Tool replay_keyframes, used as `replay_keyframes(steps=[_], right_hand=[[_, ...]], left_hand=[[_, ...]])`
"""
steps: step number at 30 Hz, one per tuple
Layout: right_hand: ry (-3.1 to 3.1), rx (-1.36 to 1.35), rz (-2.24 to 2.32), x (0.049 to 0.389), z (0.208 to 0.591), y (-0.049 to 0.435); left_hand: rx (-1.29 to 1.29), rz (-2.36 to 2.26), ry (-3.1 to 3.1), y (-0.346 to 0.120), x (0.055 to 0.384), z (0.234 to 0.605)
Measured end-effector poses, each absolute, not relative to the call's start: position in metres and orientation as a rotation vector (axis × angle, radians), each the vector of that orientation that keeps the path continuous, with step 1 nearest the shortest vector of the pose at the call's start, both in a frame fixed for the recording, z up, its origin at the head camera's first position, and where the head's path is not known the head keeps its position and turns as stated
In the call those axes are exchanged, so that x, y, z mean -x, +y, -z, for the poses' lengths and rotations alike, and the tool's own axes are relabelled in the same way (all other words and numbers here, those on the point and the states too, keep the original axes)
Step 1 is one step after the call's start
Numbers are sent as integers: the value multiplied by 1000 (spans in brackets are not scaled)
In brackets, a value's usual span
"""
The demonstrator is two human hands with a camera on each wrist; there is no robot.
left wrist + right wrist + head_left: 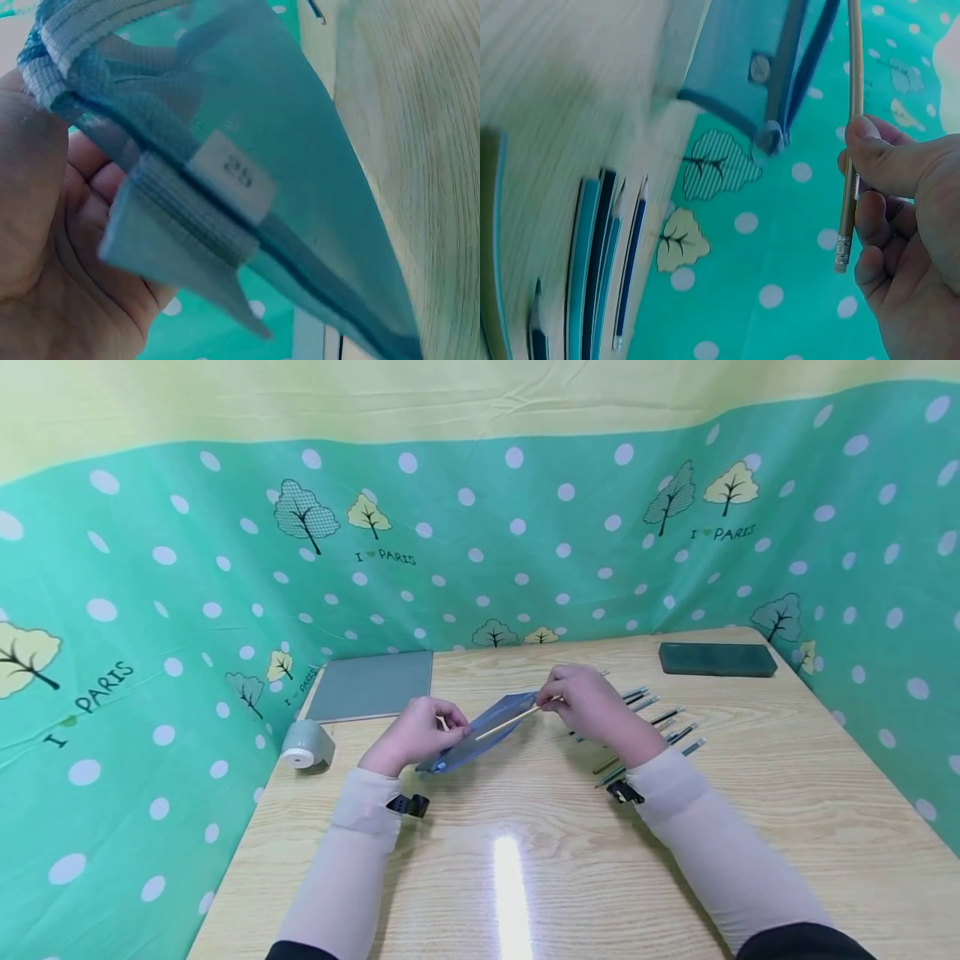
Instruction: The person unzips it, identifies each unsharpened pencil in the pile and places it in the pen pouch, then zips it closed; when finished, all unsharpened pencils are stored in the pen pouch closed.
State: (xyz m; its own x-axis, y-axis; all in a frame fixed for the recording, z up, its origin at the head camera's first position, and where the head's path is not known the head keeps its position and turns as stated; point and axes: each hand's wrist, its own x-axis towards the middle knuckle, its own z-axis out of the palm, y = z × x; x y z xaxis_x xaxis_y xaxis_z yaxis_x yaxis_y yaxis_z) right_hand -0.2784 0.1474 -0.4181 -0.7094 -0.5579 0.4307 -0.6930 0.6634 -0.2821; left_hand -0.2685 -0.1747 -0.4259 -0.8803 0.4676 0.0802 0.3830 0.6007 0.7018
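My left hand [420, 731] grips the edge of a blue see-through mesh zip pouch [497, 712], held tilted above the table. In the left wrist view, the pouch [300, 142] shows its zip edge and a white tag marked 25. Between thumb and fingers, my right hand [588, 706] pinches a yellow pencil [855, 82] near its eraser end. The pencil points left, across the pouch in the head view; whether its tip is inside the mouth I cannot tell. Several loose pencils [635, 255] lie on the table below and right of my right hand.
A grey flat board [371, 685] lies at the back left of the wooden table [465, 877]. In front of it stands a small grey device with a white round face [306, 747]. A dark green case [717, 660] is at the back right. Polka-dot cloth encloses the table's back and sides.
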Motion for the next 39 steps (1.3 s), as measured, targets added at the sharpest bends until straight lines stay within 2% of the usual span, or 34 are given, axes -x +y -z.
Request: replay_keyframes(steps=[21,39], right_hand=[[-2420,-1156,-633,264,434,107],[-2532,-1060,-808,265,425,116]], left_hand=[[-817,-1173,2664,-163,268,430],[-812,-1184,2650,-166,267,428]])
